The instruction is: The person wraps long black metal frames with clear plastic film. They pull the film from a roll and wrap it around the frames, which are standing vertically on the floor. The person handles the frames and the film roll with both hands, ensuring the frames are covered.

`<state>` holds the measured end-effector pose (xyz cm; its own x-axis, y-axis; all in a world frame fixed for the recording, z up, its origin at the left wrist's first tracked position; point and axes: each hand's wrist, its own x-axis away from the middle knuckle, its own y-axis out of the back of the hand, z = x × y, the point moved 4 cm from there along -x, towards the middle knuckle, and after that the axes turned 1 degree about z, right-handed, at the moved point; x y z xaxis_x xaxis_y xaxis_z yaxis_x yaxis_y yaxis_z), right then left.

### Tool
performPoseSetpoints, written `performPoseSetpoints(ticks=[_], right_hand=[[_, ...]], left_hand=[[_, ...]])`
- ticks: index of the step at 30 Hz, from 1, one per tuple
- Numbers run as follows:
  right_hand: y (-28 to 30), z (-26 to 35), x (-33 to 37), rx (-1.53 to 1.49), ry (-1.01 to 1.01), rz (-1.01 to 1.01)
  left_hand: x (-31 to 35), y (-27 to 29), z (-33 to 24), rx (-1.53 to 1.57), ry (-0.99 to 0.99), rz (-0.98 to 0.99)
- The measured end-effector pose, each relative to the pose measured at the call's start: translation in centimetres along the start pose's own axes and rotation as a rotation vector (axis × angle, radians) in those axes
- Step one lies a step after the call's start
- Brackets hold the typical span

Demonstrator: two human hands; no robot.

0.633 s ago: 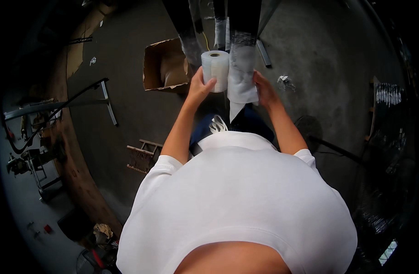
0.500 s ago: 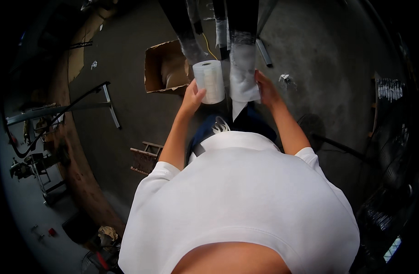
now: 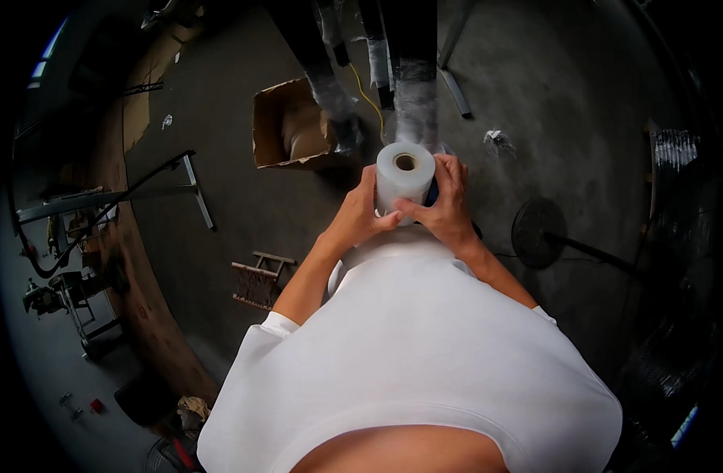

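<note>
A roll of clear stretch film (image 3: 403, 183) with a brown cardboard core stands upright close in front of my body. My left hand (image 3: 360, 206) wraps its left side, and my right hand (image 3: 448, 199) grips it from the right, the thumbs almost meeting on the near face. Just beyond the roll is the near end of a long black bar (image 3: 415, 91), wrapped in clear film. Another black bar (image 3: 323, 83), also wrapped in film toward its near end, lies to its left. The roll partly hides the right bar's end.
An opened cardboard box (image 3: 294, 162) sits on the floor left of the bars. A yellow cord (image 3: 367, 96) hangs between them. A small wooden stool (image 3: 259, 280) is at lower left, a round dark base with a pole (image 3: 539, 232) at right. Crumpled film (image 3: 497, 142) lies on the floor.
The roll has come right and toward my body, and its top now faces up at me. My right hand has left the wrapped bar and taken hold of the roll.
</note>
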<state>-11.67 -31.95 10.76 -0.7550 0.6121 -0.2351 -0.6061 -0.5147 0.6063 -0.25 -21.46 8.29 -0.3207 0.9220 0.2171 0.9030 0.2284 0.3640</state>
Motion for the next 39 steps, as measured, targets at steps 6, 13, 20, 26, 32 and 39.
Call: performPoseSetpoints(ticks=[6, 13, 20, 26, 32, 39], right_hand=[[0.0, 2.1, 0.6, -0.258, -0.101, -0.038], [1.0, 1.5, 0.5, -0.506, -0.114, -0.033], [5.0, -3.2, 2.0, -0.649, -0.274, -0.186], [4.0, -16.7, -3.2, -0.769, -0.475, -0.033], [-9.8, -19.1, -7.0, -1.188, -0.188, 0.45], [-14.0, -19.6, -5.4, -0.984, -0.106, 0.481]], left_hand=[[0.9, -1.2, -0.5, 0.056, -0.206, 0.027], [-6.0, 5.2, -2.0, 0.37, -0.136, -0.256], [-14.5, 1.3, -0.6, 0.584, -0.019, -0.016], [-14.8, 0.7, -1.1, 0.63, -0.023, 0.008], [-14.2, 0.6, -0.7, 0.605, -0.029, 0.089], [-9.0, 0.0, -0.9, 0.335, -0.171, -0.225]])
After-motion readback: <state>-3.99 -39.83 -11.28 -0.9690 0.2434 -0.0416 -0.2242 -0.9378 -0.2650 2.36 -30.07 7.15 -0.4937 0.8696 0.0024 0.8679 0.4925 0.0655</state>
